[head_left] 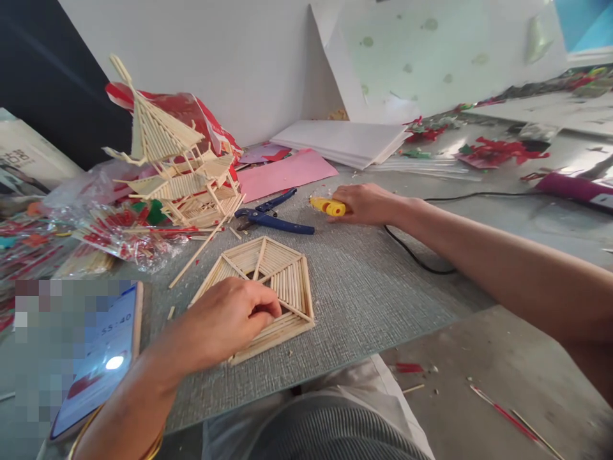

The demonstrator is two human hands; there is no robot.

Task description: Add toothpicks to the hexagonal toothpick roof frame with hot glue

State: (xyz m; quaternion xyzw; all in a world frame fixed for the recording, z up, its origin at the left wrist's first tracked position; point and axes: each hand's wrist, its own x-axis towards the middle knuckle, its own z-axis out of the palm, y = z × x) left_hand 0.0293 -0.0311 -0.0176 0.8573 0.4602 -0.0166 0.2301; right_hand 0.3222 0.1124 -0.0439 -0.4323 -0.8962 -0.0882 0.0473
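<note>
My left hand (235,319) rests over a flat many-sided panel of thin wooden sticks (290,284), with spokes meeting near a small opening. Its fingers are bent and pressed together at the panel's middle, and what lies between them is hidden. Farther off to the right, my right hand (366,203) is closed around a yellow glue gun (330,206), low over the table. Between the panel and a stick-built pagoda model (167,134) lie blue-handled cutters (275,217).
A phone (103,351) leans at the left, beside bagged red-tipped sticks (138,233). Pink paper (287,174) and white boards (342,137) lie at the back. A black cord (412,252) runs under my right arm. The table's front edge (335,374) is near my lap.
</note>
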